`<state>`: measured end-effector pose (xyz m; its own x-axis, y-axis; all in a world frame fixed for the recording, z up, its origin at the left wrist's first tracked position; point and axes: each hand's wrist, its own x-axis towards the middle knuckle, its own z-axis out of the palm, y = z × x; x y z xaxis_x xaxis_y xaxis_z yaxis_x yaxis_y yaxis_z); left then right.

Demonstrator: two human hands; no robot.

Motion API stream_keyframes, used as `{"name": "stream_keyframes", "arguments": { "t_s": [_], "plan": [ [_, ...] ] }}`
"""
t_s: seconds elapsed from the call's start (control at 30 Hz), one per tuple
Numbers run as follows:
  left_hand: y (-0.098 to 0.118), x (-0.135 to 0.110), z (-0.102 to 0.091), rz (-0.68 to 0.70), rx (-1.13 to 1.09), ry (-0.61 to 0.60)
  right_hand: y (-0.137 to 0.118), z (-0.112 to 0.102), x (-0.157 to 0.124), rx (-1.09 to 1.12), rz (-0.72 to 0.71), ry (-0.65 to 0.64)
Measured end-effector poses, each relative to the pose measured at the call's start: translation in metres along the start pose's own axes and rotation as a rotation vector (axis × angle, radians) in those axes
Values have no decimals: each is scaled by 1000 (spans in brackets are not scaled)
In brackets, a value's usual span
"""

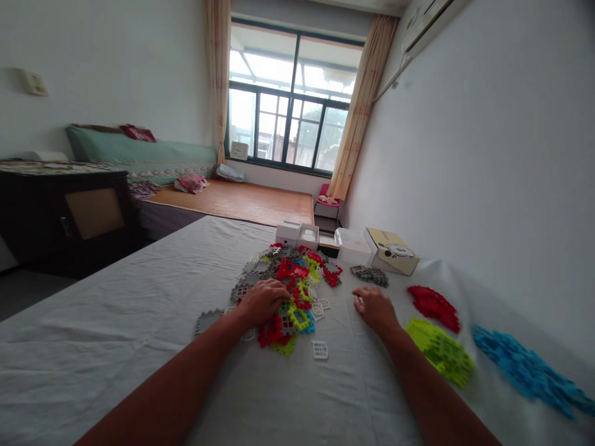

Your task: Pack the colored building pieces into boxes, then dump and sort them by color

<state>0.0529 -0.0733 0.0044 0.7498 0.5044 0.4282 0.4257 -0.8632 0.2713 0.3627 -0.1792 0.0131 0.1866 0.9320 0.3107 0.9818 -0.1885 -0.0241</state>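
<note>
A mixed heap of plastic waffle-block pieces (297, 279), red, grey, yellow-green, white and blue, lies in the middle of a table under a white cloth (116, 334). My left hand (264, 300) rests on the near left of the heap, fingers curled down among the pieces; what it grips is hidden. My right hand (375, 306) lies on the cloth to the right of the heap, fingers bent, with a small white piece at its fingertips. Sorted piles lie to the right: red (434, 306), yellow-green (440, 350), blue (530, 371) and grey (370, 275).
Small white boxes (297, 235), a clear plastic tub (353, 246) and a yellow cardboard box (391, 250) stand at the table's far edge. A white wall runs along the right. A bed, a dark cabinet (69, 214) and a window lie beyond.
</note>
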Motion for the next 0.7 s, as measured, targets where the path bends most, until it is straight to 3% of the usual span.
{"name": "stream_keyframes", "arguments": {
  "t_s": [0.13, 0.3, 0.7],
  "plan": [
    [0, 1, 0, 3, -5, -3, -14, 5, -1, 141, -152, 94],
    [1, 1, -1, 11, -7, -1, -50, 15, -5, 315, -439, -70],
    [-1, 0, 0, 21, -4, 6, -40, 16, -7, 458, -380, -92]
  ]
}}
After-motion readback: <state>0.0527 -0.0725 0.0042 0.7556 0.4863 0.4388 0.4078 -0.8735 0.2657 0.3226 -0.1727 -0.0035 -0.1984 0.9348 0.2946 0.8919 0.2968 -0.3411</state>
